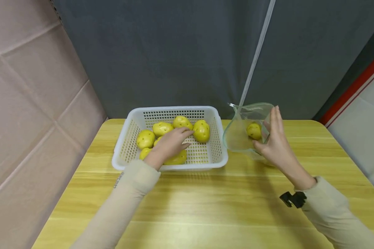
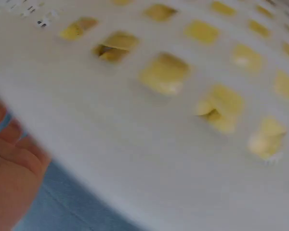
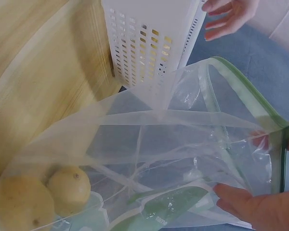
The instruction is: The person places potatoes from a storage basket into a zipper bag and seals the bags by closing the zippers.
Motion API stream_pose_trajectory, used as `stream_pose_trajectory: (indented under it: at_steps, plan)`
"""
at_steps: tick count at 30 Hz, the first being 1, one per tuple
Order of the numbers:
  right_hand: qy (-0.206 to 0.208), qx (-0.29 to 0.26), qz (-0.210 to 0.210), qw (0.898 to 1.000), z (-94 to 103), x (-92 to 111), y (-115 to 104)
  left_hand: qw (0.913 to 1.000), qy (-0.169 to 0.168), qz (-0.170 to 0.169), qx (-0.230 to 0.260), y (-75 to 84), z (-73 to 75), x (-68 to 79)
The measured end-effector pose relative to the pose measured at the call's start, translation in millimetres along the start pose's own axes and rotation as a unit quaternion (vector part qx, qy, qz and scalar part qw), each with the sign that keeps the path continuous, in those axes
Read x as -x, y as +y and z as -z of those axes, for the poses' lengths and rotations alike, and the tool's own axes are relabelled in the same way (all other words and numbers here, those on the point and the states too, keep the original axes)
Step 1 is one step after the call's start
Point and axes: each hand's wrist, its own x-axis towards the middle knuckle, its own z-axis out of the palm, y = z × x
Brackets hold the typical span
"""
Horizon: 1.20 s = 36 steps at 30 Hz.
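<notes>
My left hand (image 1: 173,143) is over the white plastic basket (image 1: 219,160), its fingers loosely bent and the thumb apart from them. Its fingertips are right at a yellow potato (image 1: 202,131) on the basket's right side. Several more potatoes (image 1: 145,139) lie around and under the hand. In the left wrist view the basket wall (image 2: 111,130) fills most of the picture. My right hand (image 1: 277,143) holds a clear zip bag (image 1: 238,133) by its right side, near the mouth, which gapes toward the basket. Two potatoes (image 3: 70,191) lie low in the bag in the right wrist view.
The wooden table (image 1: 187,207) carries the basket and the bag. A grey curtain (image 1: 162,55) hangs right behind the table. To the left is a pinkish padded wall (image 1: 34,103), and a white panel with a red edge (image 1: 355,86) stands at the right.
</notes>
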Motion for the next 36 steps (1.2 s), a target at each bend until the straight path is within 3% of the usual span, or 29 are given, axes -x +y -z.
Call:
stream_pose_trajectory:
  at_steps: [17,36]
  plan:
    - [0.003,-0.007,0.005,1.000,-0.5,-0.4,-0.3,0.9984,-0.036,-0.039,-0.016,-25.6,-6.5,19.9]
    - [0.011,-0.020,0.015,1.000,-3.8,0.0,2.7,0.9954,-0.063,-0.056,-0.046,-32.9,-14.1,34.0]
